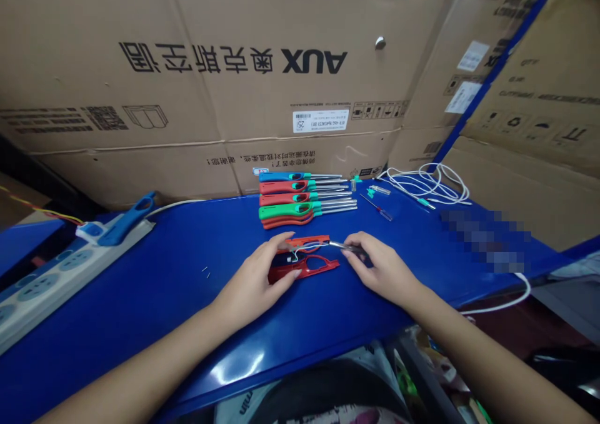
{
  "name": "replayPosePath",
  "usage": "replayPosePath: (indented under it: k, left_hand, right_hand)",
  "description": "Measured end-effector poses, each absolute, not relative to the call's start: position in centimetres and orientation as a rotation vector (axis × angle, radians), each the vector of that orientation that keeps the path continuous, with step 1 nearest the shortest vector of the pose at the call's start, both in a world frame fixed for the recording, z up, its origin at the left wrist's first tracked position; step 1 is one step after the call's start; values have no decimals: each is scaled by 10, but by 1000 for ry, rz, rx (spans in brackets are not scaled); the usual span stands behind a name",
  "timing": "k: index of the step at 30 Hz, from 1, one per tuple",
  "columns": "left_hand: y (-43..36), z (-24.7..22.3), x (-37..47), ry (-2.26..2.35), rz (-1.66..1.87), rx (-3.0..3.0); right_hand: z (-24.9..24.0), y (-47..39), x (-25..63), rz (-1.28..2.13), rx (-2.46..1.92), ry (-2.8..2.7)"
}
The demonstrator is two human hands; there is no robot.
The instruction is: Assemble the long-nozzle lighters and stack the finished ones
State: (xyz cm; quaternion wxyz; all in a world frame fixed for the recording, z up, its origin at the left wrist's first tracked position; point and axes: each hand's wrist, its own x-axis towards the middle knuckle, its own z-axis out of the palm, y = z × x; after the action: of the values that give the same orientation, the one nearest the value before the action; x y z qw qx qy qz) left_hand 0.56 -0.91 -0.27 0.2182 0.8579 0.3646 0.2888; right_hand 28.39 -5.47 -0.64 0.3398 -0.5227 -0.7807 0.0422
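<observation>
My left hand is curled over the two halves of a lighter's casing on the blue table. Its fingertips are at the orange-red upper half, and its thumb presses on the red lower half. White wires run along the opened casing, with a small part at their left end. My right hand grips a slim tool with a metal tip and dark handle, its exact kind unclear. The tip touches or nearly touches the casing's right end. Behind lie several assembled long-nosed lighters, blue, red, green and orange.
A small screwdriver, clear and teal bits and a coiled white cable lie at the back right. At left stands a power strip with a blue-handled object on it. Cardboard walls the back; a blurred patch covers something at right.
</observation>
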Motion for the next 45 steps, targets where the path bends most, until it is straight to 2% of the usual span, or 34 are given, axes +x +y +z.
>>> replayPosePath:
  k: [12,20,31,45]
  left_hand:
    - [-17,1,14,882,936,2210]
    - [-14,2,14,968,1022,2152]
    - [-1,-4,10,1007,892,2322]
    - [-1,-2,7,951,803,2509]
  right_hand:
    - [-7,-53,290,172,-1339,-2206]
    - [-5,-56,292,173,-1230,-2399]
    - [-5,-58,295,166,-1166,-2427]
    - [-4,-54,295,229,-1289,-2390]
